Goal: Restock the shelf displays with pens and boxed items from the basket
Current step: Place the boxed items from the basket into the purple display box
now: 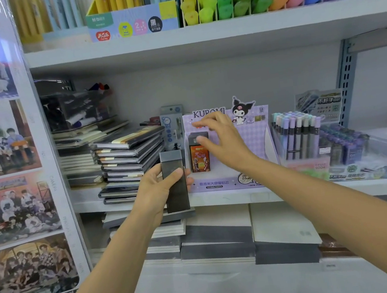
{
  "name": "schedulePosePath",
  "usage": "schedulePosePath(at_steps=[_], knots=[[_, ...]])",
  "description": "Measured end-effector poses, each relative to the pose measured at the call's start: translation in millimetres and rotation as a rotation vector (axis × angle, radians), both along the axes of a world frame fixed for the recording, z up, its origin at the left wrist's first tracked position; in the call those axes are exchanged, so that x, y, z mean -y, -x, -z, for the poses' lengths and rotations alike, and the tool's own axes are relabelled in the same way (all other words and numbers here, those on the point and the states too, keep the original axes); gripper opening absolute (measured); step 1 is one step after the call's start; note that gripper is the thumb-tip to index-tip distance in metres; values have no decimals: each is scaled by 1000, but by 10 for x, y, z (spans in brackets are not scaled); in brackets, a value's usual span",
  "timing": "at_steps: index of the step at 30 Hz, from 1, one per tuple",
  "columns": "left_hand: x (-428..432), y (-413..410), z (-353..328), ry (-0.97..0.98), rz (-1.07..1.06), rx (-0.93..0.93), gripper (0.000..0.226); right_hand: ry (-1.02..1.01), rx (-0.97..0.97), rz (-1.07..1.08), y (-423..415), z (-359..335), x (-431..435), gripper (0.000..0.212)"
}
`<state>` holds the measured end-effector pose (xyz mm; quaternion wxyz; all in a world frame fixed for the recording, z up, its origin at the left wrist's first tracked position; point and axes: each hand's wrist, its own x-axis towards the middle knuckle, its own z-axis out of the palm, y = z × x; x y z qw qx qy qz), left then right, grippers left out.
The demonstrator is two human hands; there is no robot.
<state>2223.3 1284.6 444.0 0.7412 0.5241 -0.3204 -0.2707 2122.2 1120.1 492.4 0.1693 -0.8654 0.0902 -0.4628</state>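
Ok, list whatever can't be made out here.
Head view:
Basket: outside the frame.
Dark box in the left hand: face blurred, no label readable.
Orange box in the purple display: whether the right hand touches it; fingers overlap its top.
Black rack, back left: contents dim and blurred.

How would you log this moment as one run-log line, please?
left hand: holds dark box | right hand: open, over orange box in Kuromi display | shelf: middle

1. Left grip (159, 192): forearm reaches up from the lower left, thumb and fingers wrapped round an upright dark box (177, 197).
2. Right grip (223, 140): arm stretched forward from the lower right, fingers spread and loosely bent.
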Motion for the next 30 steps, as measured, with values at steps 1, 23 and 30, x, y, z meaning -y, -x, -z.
schedulePosePath(at_steps=[1,23,30], knots=[[1,26,-22,2,14,7,19,-100,46,-74,33,-25,-43,27],[42,471,-206,-146,-50,362,38,-829,19,-433,345,-115,-328,48],[14,439,18,-193,-412,944,51,-704,211,-274,446,-190,-146,19]])
